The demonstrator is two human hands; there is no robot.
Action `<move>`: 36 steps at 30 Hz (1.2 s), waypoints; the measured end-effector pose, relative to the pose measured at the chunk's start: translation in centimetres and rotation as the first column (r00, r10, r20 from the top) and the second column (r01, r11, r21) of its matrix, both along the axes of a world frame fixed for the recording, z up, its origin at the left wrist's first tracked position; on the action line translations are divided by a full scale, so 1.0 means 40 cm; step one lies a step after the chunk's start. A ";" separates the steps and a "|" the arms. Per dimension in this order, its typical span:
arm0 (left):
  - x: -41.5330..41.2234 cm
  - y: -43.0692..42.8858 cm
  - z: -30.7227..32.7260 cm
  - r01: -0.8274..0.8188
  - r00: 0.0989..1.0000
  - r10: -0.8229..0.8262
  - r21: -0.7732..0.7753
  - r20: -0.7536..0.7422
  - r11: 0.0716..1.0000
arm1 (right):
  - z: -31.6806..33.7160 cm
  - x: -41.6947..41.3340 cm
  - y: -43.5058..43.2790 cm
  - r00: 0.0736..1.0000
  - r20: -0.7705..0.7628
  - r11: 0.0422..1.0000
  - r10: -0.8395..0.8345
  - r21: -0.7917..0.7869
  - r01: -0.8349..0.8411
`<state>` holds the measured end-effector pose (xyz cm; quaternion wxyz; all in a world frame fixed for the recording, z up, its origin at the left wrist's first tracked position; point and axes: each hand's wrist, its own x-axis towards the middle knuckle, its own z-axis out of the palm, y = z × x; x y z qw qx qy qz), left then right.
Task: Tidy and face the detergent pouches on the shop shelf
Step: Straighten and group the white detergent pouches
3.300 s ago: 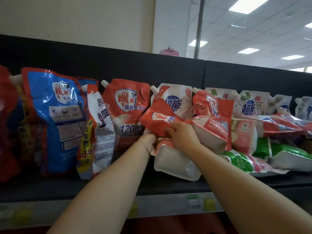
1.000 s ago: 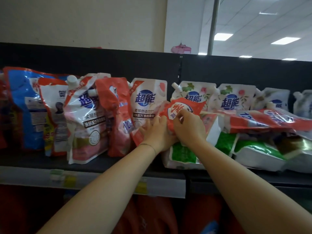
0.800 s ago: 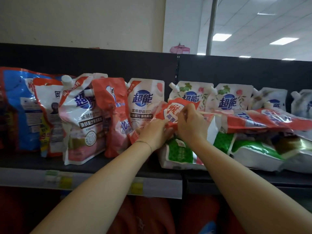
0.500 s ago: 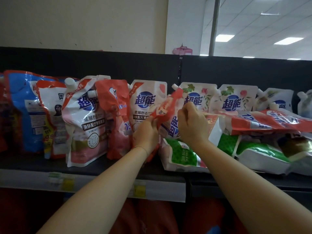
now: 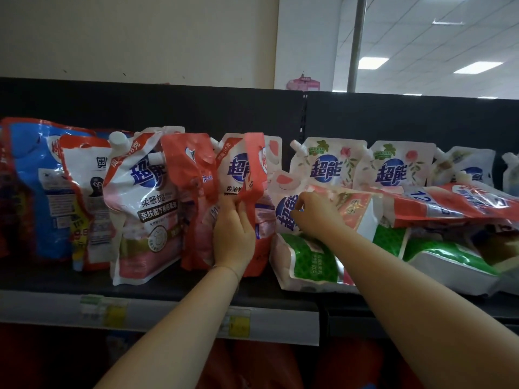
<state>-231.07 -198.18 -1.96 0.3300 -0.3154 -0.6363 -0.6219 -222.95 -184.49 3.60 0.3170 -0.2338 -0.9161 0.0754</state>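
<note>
Left hand pinches the upright red pouch closed-gripped; right hand, fingers curled, grasps the toppled white pouch, whose removal risks sliding the stacked pouches off the shelf.

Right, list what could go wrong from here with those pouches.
1. The red pouch stands edge-on, pinched only by the left hand; once released it may flop sideways or forward off the shelf edge.
2. The right hand grips a pink-and-white pouch lying on a green pouch; pulling it could drag the stack forward.
3. The long red pouch rests across that pile and might slide down.
</note>
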 end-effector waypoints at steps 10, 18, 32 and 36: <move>0.028 0.000 0.011 -0.331 0.798 0.229 -0.087 -0.558 0.940 | -0.011 0.028 -0.021 0.994 -0.024 0.994 0.107 -0.024 -0.107; 0.114 0.019 0.009 -0.276 0.754 0.019 -0.289 -0.657 0.917 | 0.011 0.138 0.042 0.974 -0.166 0.981 0.153 -0.097 -0.170; 0.304 0.141 0.000 -0.559 0.631 -0.392 -0.743 -0.669 0.369 | -0.020 0.262 0.044 0.970 -0.211 0.992 0.123 0.008 -0.124; 0.281 0.158 -0.009 -0.478 0.652 -0.363 -0.732 -0.666 0.486 | -0.015 0.307 0.044 0.969 -0.198 0.988 0.144 0.088 -0.129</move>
